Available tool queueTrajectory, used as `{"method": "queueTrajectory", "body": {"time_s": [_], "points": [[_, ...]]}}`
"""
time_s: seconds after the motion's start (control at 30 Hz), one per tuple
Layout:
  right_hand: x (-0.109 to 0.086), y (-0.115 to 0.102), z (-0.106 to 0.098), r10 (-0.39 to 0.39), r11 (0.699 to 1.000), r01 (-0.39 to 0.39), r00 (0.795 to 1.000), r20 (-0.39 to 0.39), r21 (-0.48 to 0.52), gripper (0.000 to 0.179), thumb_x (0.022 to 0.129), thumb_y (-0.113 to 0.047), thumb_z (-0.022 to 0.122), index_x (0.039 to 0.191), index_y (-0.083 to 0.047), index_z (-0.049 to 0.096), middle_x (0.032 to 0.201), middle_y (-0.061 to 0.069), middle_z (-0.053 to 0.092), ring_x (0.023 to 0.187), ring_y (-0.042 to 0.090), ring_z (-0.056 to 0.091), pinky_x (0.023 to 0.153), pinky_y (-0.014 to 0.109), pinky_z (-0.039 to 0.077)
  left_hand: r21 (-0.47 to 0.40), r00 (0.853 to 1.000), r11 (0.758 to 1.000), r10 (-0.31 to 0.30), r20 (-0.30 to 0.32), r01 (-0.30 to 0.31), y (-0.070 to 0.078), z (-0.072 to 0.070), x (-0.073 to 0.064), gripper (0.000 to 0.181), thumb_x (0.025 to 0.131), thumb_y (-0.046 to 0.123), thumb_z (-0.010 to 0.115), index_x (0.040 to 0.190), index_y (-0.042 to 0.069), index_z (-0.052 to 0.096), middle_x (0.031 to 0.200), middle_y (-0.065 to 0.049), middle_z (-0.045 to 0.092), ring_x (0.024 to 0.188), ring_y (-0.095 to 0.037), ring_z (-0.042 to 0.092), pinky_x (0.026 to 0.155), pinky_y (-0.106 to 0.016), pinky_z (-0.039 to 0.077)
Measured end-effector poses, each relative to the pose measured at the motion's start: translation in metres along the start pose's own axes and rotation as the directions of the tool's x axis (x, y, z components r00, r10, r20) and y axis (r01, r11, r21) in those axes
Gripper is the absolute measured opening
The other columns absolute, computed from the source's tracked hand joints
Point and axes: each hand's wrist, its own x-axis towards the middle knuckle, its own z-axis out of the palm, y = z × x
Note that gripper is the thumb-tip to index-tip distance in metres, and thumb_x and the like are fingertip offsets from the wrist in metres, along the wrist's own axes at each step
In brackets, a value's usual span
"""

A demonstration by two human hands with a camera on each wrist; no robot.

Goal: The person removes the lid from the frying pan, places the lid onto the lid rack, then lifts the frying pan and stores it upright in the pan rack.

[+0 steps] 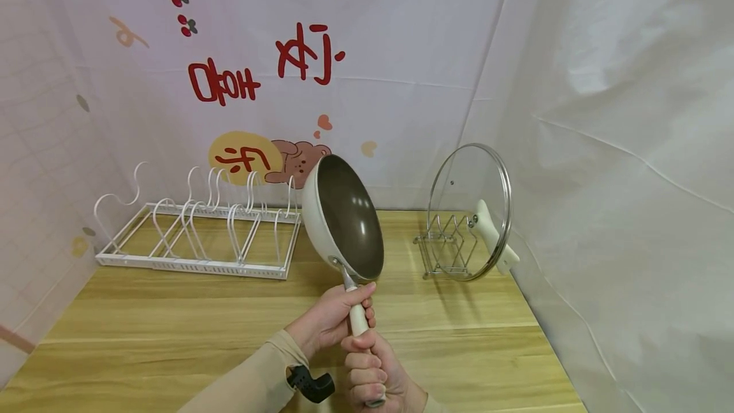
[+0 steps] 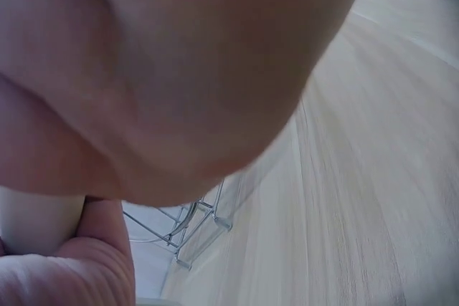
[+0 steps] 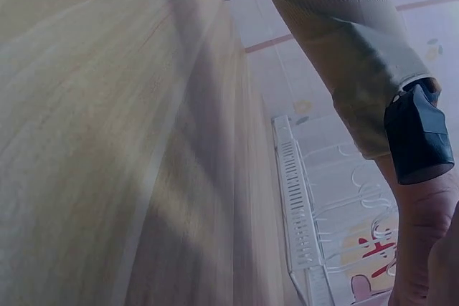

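Observation:
Both hands hold a deep frying pan [image 1: 350, 222] by its cream handle [image 1: 358, 318], above the wooden table. The pan is tilted on its side, its dark brown inside facing right and its pale outside facing left. My left hand [image 1: 329, 317] grips the handle near the pan, thumb laid along the top. Lower down, toward the handle's end, the fingers of my right hand [image 1: 373, 371] are curled round it. In the left wrist view, the left palm [image 2: 179, 69] fills the upper part, with the white handle [image 2: 39, 220] below it.
A white wire rack [image 1: 218, 266] with curved dividers stands at the back left, just left of the pan. At the back right a glass lid [image 1: 459, 177] with a cream handle leans upright in a small metal rack [image 1: 427, 257]. A printed curtain [image 1: 401, 113] hangs behind.

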Motion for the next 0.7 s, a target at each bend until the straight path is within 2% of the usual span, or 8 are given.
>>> {"method": "queueTrajectory", "body": {"time_s": [0.23, 0.47, 0.7], "points": [[0.004, 0.0, -0.001, 0.02, 1.0, -0.021, 0.996, 0.085, 0.011, 0.041, 0.109, -0.025, 0.049, 0.073, -0.023, 0.028, 0.053, -0.015, 0.026, 0.041, -0.002, 0.026, 0.042, 0.011, 0.024, -0.017, 0.999, 1.0, -0.004, -0.044, 0.003, 0.0, 0.004, -0.001, 0.024, 0.111, 0.029, 0.059, 0.097, 0.013, 0.048, 0.07, 0.01, 0.055, 0.059, -0.006, 0.059, 0.063, -0.019, 0.053], [0.007, 0.003, -0.003, 0.022, 0.999, -0.025, 0.996, 0.085, 0.026, 0.04, 0.109, -0.025, 0.048, 0.073, -0.023, 0.03, 0.053, -0.015, 0.027, 0.041, -0.001, 0.028, 0.043, 0.011, 0.025, 0.044, 0.991, 0.999, 0.018, -0.131, -0.012, 0.0, 0.007, -0.005, 0.023, 0.108, 0.022, 0.062, 0.094, 0.012, 0.047, 0.066, 0.008, 0.052, 0.055, -0.006, 0.054, 0.058, -0.019, 0.05], [0.009, 0.004, -0.004, 0.031, 0.999, -0.032, 0.995, 0.09, 0.011, 0.039, 0.107, -0.025, 0.051, 0.073, -0.023, 0.031, 0.053, -0.015, 0.027, 0.041, -0.002, 0.028, 0.043, 0.011, 0.024, 0.093, 0.982, 0.995, 0.042, -0.186, -0.024, 0.002, 0.011, -0.008, 0.022, 0.107, 0.02, 0.063, 0.096, 0.012, 0.047, 0.065, 0.008, 0.051, 0.054, -0.006, 0.053, 0.056, -0.019, 0.05]]}}
